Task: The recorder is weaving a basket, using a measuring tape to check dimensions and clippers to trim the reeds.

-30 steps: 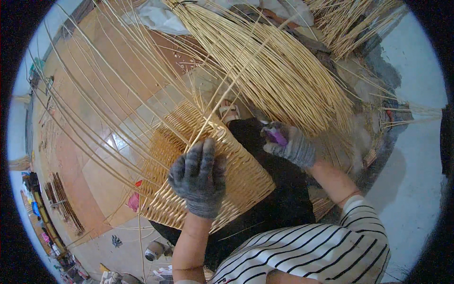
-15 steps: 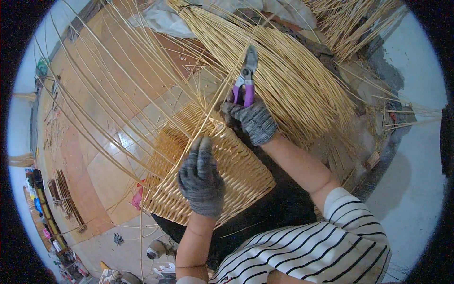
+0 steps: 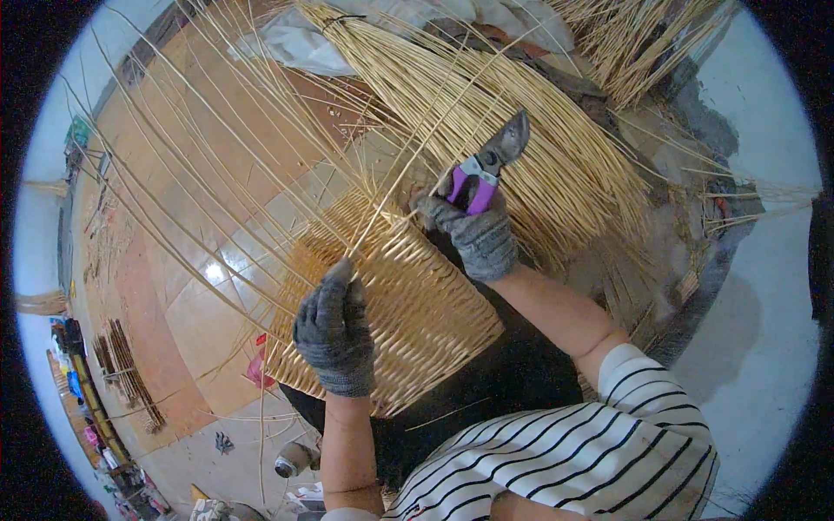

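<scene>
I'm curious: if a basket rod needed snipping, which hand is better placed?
Probably the right hand: it holds the purple-handled shears. The left hand is at the basket, with no cutting tool visible.

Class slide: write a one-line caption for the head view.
Gloved left hand at a woven basket, right hand holding purple-handled shears.

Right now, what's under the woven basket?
Black fabric shows past the lower edge of the woven basket. What lies directly beneath it is covered, so I can't tell.
</scene>
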`<act>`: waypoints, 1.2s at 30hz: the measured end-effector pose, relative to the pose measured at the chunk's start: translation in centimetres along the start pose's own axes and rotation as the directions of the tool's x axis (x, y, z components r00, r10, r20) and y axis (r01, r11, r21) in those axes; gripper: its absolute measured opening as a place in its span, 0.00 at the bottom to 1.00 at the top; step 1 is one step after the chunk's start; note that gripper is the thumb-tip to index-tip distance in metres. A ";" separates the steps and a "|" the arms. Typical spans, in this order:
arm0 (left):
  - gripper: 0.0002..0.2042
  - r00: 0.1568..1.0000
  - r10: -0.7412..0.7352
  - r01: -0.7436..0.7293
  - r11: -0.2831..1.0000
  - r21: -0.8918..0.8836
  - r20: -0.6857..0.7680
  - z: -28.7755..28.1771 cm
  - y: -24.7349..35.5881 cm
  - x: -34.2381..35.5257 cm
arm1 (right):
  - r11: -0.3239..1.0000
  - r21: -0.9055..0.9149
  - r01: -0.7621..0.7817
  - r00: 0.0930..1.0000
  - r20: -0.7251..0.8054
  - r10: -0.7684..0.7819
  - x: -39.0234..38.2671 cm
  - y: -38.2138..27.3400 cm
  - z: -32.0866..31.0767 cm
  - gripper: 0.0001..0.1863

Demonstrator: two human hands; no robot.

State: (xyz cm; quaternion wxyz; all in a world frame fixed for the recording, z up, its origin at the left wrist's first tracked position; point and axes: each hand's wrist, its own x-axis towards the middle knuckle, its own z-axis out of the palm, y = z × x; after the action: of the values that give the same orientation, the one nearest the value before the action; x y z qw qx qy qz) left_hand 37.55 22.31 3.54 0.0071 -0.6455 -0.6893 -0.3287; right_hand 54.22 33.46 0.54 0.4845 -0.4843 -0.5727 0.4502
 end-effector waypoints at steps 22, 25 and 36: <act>0.09 0.990 0.136 -0.142 0.965 0.222 0.039 1.7 1.0 3.3 | 0.820 -0.524 0.229 0.933 0.360 -0.031 -3.8 1.7 -9.7 0.37; 0.07 0.982 0.182 -0.188 0.968 0.168 0.051 2.2 0.6 3.5 | 0.695 -0.605 0.387 0.896 0.424 -0.130 -3.5 1.9 -9.0 0.36; 0.05 0.990 0.142 -0.141 0.987 0.072 -0.009 2.4 0.6 3.9 | 0.761 -0.467 0.451 0.861 0.453 -0.232 -1.6 1.1 -6.2 0.36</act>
State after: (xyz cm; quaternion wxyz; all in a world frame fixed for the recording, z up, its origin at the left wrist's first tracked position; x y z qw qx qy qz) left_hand 38.47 26.80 3.62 0.0582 -0.6900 -0.6530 -0.3069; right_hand 60.57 32.30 0.07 0.2801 -0.3960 -0.8387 0.2477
